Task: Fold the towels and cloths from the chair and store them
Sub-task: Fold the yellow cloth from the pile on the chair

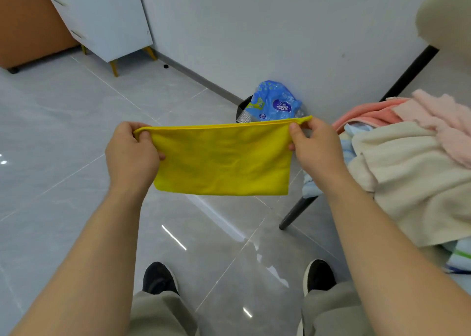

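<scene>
Above the grey tiled floor, a yellow cloth is held up in the air, stretched out flat between two hands. Its top edge is pulled nearly straight, and the lower edge hangs free as a smooth line — the cloth appears to be doubled over, though this cannot be told for certain. The upper left corner is pinched by the left hand, with the thumb in front and the fingers curled behind the fabric. The upper right corner is gripped in the same way by the right hand, a small tip of yellow sticking out past its fingers. The hands are kept well apart, one at each end of the cloth.

To the right, a chair with dark legs is loaded with a heap of laundry: a cream towel is draped over the front, a pale pink towel lies on top, a coral cloth is seen behind it, and pale blue cloth shows at the edge just beside the right hand.

Behind the yellow cloth, against the wall, a dark bin is filled with a blue plastic package. A white cabinet on gold legs stands at the far left — beside it, a tan sofa. Two dark shoes are seen at the bottom.
</scene>
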{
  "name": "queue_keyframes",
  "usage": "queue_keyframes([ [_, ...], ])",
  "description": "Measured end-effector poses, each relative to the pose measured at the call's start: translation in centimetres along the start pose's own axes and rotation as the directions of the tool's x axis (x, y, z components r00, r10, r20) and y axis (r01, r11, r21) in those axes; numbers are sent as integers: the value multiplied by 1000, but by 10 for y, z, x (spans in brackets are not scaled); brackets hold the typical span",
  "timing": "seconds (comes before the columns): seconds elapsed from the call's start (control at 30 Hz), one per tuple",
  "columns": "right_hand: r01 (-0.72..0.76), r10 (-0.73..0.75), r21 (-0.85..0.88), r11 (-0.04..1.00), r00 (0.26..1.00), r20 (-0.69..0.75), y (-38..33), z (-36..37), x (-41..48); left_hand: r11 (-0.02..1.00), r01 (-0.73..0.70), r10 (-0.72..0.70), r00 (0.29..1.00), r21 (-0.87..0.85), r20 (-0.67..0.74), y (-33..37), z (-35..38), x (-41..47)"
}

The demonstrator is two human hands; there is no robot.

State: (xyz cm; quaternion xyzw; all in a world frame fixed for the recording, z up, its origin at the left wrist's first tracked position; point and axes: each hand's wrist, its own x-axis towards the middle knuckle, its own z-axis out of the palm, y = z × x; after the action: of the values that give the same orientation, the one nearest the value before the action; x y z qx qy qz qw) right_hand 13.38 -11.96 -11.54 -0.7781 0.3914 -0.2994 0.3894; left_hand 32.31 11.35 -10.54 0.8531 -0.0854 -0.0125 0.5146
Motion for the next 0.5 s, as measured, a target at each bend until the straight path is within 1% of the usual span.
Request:
queue_keyframes([
  [0.07,41,-41,18,999,999,14,-2,-1,-3,1000,25,-25,1000,-19,-7,2,-1,1],
  [0.2,98,-98,99,990,995,-8,-2,-4,-7,996,72,-70,997,-44,29,8,-5,2],
  [0.3,109,-105,143,984,994,-35,-1,-5,-6,987,125,-119,991,-99,63,13,-5,2],
  [0.4,139,-126,156,978,988,-93,-3,-7,-5,979,160,-145,982,-128,119,12,-3,4],
  [0.5,194,-160,173,966,968,-193,-7,-8,-5,977,165,-142,977,-139,162,10,0,6],
])
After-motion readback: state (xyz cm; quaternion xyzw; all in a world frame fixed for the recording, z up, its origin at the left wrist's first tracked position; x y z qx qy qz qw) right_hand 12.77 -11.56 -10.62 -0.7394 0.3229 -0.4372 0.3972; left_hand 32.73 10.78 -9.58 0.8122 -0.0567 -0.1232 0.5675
